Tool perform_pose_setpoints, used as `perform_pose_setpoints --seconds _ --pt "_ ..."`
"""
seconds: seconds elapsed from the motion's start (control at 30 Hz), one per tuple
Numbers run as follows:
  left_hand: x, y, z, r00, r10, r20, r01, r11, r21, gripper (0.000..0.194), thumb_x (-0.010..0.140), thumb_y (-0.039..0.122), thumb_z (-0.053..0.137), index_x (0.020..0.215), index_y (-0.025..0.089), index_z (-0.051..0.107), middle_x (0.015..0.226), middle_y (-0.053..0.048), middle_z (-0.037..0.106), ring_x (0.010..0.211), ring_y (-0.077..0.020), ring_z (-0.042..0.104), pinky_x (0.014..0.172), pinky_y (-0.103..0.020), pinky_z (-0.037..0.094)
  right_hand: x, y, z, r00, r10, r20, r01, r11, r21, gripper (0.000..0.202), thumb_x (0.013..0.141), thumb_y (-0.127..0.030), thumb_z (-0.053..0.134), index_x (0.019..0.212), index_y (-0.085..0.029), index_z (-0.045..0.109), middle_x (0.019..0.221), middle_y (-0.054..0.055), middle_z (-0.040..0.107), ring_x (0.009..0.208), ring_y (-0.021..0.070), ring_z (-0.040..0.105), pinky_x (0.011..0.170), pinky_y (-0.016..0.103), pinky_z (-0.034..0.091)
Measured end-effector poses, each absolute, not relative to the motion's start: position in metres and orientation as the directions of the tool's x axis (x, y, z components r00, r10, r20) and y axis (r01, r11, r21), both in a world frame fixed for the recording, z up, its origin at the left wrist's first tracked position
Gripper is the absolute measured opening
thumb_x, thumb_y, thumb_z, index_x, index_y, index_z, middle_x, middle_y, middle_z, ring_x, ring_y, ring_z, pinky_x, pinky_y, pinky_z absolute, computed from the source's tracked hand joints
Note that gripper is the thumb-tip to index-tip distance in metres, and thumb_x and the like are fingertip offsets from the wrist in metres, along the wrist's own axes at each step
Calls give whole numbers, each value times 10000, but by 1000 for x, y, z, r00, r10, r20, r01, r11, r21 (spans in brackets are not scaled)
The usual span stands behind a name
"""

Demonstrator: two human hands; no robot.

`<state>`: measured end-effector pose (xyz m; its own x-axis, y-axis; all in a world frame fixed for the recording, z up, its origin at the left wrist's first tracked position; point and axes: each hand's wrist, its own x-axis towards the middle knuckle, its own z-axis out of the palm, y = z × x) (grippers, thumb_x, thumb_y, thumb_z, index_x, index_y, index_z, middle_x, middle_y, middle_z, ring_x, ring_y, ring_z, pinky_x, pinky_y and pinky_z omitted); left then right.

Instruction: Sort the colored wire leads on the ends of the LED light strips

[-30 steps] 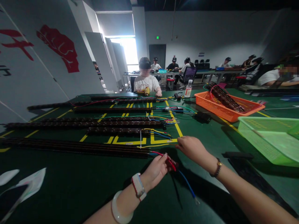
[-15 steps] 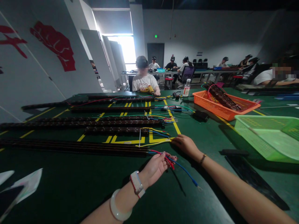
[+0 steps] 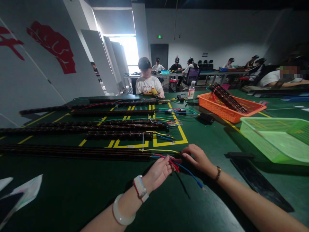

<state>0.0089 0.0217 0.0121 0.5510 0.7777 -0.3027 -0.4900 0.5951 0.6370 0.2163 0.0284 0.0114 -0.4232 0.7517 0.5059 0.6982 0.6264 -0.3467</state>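
Note:
Red and blue wires come out of the right end of a long black bundle (image 3: 96, 153) on the green table. My left hand (image 3: 159, 172) is closed on the red wires (image 3: 176, 167), and the blue wire (image 3: 190, 175) runs past its fingers to a forked metal terminal at lower right. My right hand (image 3: 196, 158) has its fingertips pinched at the end of the yellow wire (image 3: 166, 150), just right of my left hand. A white tie (image 3: 143, 141) stands up from the bundle near its right end.
Further back lie more black bundles (image 3: 120, 123) with coloured wire ends. At right are an orange basket (image 3: 217, 109) holding a bundle, a green basket (image 3: 256, 141) and a black flat strip (image 3: 260, 183). A bottle (image 3: 191, 90) and a seated person (image 3: 149, 84) are across the table.
My right hand has moved slightly right and down, drawing the yellow wire's end along, away from the yellow tape marking. My left hand stays on the red wires.

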Motion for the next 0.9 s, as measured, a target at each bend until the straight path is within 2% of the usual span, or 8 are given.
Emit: perform_pose_setpoints --seconds 0.07,0.13,0.2,0.27,0.4,0.53,0.7,0.9 --pt "9 23 9 546 781 -303 -494 592 636 167 872 237 527 849 91 605 871 -115 666 800 -163 637 832 -310 466 213 19 16 -566 612 553 634 751 -184 379 925 -449 372 815 -162 594 696 41 582 673 151 512 670 293 382" --pt "9 23 6 556 774 -302 -488 599 635 168 873 240 525 842 93 602 848 -106 662 794 -161 631 821 -302 466 209 12 20 -699 478 531 556 831 -17 443 887 -546 396 772 -166 592 650 30 561 620 147 473 627 296 334" --pt "8 24 5 567 763 -310 -478 611 630 174 879 245 513 844 96 597 837 -101 658 793 -162 627 796 -294 468 203 9 24 -773 418 476 515 852 89 477 844 -612 429 755 -173 593 655 23 564 605 142 452 604 298 293" --pt "9 24 5 569 757 -321 -475 622 623 176 881 250 510 844 100 593 821 -90 651 777 -156 624 774 -284 468 198 8 26 -796 428 428 525 840 136 472 833 -620 442 769 -179 597 691 23 579 617 140 449 602 298 272" --pt "10 24 5 561 771 -302 -495 604 624 180 875 259 524 822 102 593 798 -78 639 751 -147 615 745 -276 468 192 8 25 -758 514 402 617 766 182 364 891 -487 434 765 -183 590 689 16 571 625 134 447 614 299 256" --pt "10 24 5 568 769 -295 -489 603 631 181 881 259 510 830 105 591 808 -83 636 754 -155 614 756 -303 478 191 8 21 -750 523 406 632 747 206 286 929 -320 409 745 -180 578 654 7 560 607 125 428 606 299 233" --pt "11 21 9 552 784 -283 -491 580 650 166 891 245 490 830 111 567 868 -103 650 828 -177 630 866 -371 456 197 16 17 -632 633 448 748 649 138 316 938 -286 402 701 -162 571 627 14 561 593 121 426 606 291 229" --pt "11 16 12 537 799 -271 -424 533 733 210 908 293 447 845 117 542 806 -106 657 742 -192 644 759 -366 481 201 27 10 -544 758 361 829 553 89 298 941 -306 422 742 -163 592 666 18 607 631 132 478 645 287 251"
